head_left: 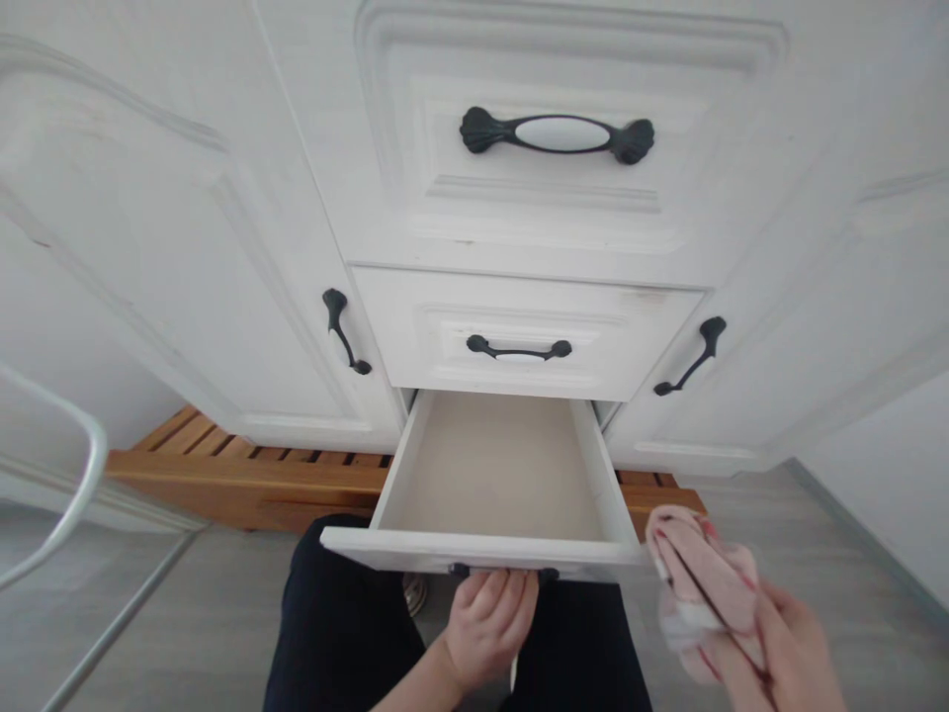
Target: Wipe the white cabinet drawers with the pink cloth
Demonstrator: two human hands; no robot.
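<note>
Holding the open drawer (498,475) steady matters most; the left hand (485,621) is curled on the handle at its front edge; the right hand (790,643), just right of the drawer's front corner, is clamped around a pink cloth (701,583); keep the drawer level.

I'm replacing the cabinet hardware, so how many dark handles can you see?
5: top drawer handle, middle drawer handle, left door handle, right door handle, and open drawer handle under the left hand, mostly hidden.
</note>
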